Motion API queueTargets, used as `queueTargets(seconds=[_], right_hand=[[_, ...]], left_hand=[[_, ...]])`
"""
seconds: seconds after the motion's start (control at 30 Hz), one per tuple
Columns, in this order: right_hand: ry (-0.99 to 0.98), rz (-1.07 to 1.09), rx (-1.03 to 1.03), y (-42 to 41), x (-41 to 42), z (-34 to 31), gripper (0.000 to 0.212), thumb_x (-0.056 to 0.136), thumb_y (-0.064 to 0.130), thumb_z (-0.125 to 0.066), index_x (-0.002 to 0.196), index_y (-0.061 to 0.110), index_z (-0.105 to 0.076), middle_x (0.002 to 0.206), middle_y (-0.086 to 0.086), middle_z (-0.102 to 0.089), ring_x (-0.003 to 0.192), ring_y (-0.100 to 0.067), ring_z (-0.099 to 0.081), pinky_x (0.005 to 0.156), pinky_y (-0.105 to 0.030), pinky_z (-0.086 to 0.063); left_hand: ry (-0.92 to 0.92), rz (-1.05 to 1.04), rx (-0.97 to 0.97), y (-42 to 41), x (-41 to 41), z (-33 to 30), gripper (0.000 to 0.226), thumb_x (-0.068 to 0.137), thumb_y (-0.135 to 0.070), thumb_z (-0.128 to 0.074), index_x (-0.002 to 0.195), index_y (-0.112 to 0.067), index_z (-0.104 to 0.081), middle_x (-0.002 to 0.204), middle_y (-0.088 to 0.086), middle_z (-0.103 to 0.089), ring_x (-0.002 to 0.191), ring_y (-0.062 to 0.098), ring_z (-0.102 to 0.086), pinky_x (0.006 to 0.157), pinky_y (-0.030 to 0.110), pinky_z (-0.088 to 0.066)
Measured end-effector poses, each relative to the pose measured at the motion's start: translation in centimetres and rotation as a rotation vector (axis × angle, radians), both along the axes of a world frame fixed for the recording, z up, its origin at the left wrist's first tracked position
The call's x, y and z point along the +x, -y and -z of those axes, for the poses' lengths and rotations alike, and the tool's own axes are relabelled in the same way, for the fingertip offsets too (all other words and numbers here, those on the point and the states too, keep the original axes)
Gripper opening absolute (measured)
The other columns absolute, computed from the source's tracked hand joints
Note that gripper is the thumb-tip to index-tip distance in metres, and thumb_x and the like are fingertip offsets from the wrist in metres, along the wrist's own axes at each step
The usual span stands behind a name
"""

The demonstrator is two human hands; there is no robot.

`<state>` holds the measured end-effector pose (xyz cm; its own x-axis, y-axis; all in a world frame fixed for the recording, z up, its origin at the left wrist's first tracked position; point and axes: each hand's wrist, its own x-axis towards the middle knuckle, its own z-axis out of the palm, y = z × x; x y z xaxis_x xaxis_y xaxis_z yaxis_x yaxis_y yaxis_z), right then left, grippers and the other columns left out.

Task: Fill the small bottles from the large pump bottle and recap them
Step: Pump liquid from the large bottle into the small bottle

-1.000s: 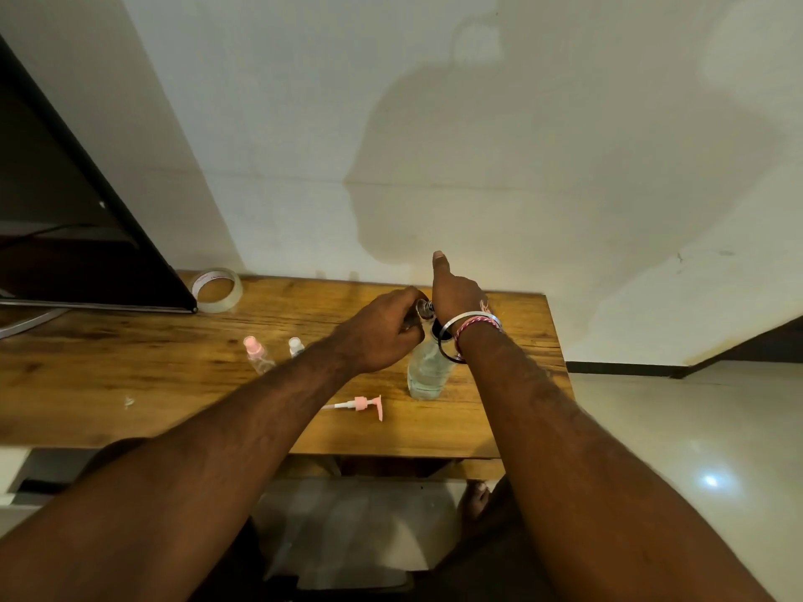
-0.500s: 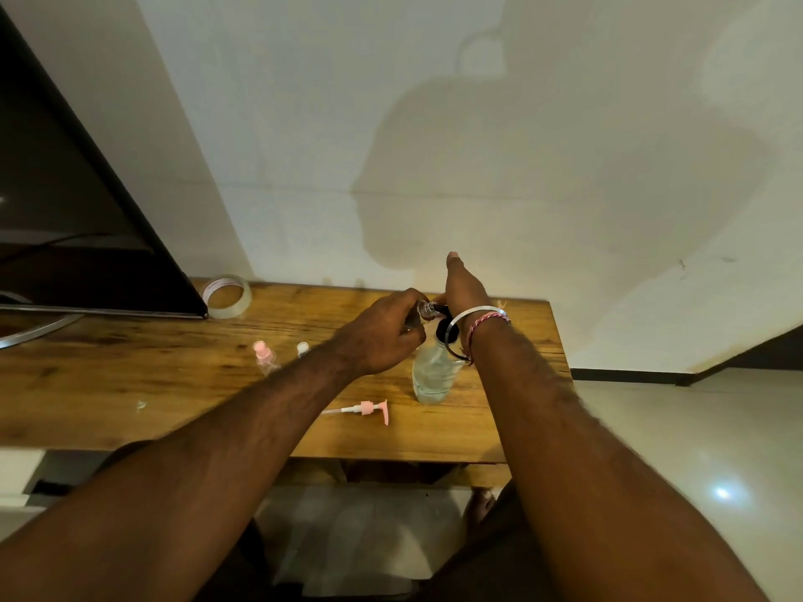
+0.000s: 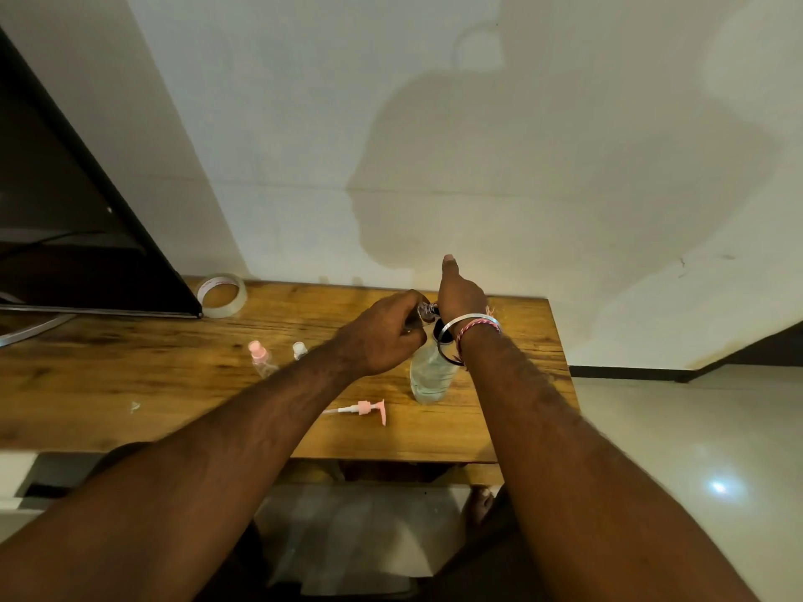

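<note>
Wooden counter (image 3: pixel 108 384) against a pale wall. Standing on it: large clear bottle (image 3: pixel 428 378) near the right end, small bottle with pink cap (image 3: pixel 260 358), small clear bottle (image 3: pixel 300 350) just beside. Lying flat: pink pump head (image 3: pixel 363 409) near the front edge, tape roll (image 3: pixel 221 295) at the back, beside a dark screen (image 3: pixel 74 236).

Dim warm light, large soft shadow on wall (image 3: pixel 499 145), floor glare spot (image 3: pixel 718 487), wide-angle edge distortion.
</note>
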<state>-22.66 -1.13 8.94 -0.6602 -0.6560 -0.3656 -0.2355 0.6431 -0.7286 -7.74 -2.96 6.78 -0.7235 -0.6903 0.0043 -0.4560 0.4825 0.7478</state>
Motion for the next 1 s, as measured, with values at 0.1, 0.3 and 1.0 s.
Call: queueTargets(seconds=[0.1,0.3,1.0], right_hand=[[-0.054,-0.003,0.019,-0.1,0.0,0.2,0.084,0.097,0.071,-0.015,0.064,0.010,-0.063,0.086,-0.014,-0.067,0.086,-0.032,-0.062,0.083,-0.039,-0.046],[-0.108,0.004,0.020,-0.3,0.1,0.6,0.086,0.094,0.075,-0.014,0.068,0.012,-0.067,0.087,-0.013,-0.069,0.083,-0.032,-0.063,0.078,-0.037,-0.044],[0.188,-0.035,-0.047,0.0,0.4,-1.0,0.070,0.097,0.072,-0.021,0.078,0.015,-0.058,0.097,-0.013,-0.062,0.090,-0.030,-0.059,0.092,-0.040,-0.046]], left_hand=[[-0.007,-0.007,0.007,-0.1,-0.1,0.2,0.025,0.098,-0.017,-0.064,0.122,-0.018,-0.059,0.110,-0.001,-0.065,0.097,0.011,-0.061,0.076,0.026,-0.050],[-0.003,-0.010,0.017,-0.1,-0.2,0.5,0.026,0.097,-0.018,-0.064,0.123,-0.019,-0.059,0.111,-0.002,-0.065,0.098,0.009,-0.061,0.078,0.027,-0.051],[-0.005,-0.005,0.006,-0.2,0.5,-0.6,0.021,0.099,-0.016,-0.061,0.120,-0.018,-0.059,0.112,0.001,-0.065,0.101,0.018,-0.063,0.089,0.045,-0.057]])
